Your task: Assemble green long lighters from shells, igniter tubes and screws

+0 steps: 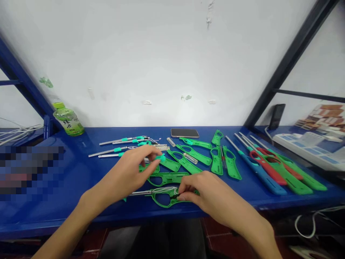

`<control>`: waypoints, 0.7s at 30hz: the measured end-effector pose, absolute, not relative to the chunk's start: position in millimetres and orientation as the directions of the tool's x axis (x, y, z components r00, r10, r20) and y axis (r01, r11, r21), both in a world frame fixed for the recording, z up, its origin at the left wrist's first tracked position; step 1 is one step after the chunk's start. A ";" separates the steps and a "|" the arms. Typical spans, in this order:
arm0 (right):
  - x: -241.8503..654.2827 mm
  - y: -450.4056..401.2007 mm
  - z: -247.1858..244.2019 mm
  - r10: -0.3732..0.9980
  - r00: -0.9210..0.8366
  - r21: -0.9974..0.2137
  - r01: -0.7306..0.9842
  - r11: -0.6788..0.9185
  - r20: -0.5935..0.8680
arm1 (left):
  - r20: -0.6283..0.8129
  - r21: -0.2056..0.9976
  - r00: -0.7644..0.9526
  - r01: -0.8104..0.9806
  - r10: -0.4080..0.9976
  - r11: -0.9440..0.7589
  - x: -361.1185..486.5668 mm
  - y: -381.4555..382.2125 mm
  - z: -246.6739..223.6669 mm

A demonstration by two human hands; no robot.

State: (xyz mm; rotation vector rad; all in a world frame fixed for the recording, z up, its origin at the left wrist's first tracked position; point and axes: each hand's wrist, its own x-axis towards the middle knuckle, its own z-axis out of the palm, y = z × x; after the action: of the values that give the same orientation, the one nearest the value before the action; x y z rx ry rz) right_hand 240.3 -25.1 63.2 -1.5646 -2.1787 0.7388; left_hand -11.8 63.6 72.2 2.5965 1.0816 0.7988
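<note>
My left hand (134,165) is raised over the parts and pinches a small teal plastic piece (162,158) between thumb and fingers. Near the table's front edge lies an open green lighter half-shell (163,205), with a metal tube (139,193) and white wires running along it. My right hand (208,190) is at this shell's handle, its thumb and fingertips closed on a small black part (174,196). The right hand covers much of the handle. Just behind it lies another green half-shell (172,178).
Several green half-shells (203,157) and clear fuel tubes (190,158) lie behind my hands. Metal tubes with teal collars (110,155) are at the left. Long-neck lighters (266,176) lie at the right. A phone (184,133) and a green bottle (68,120) stand farther back.
</note>
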 end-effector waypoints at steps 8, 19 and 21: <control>233.8 -25.5 46.7 0.961 -0.277 -0.648 0.729 0.221 0.016 | 0.314 0.609 0.478 0.561 0.820 -0.561 -46.0 42.2 41.9; 227.6 -33.5 11.7 0.999 -0.037 -0.908 0.416 0.046 0.033 | 0.294 0.618 0.502 0.550 0.814 -0.562 -48.3 29.8 22.1; 226.4 -32.3 9.4 0.999 -0.020 -0.924 0.381 0.035 0.030 | 0.277 0.598 0.493 0.583 0.825 -0.549 -53.3 32.0 22.3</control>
State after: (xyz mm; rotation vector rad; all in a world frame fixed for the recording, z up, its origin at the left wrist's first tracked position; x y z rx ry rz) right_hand 226.4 -32.3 9.4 -1.4574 -1.5173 0.9836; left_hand -53.3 32.0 22.3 2.3128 1.1659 0.7632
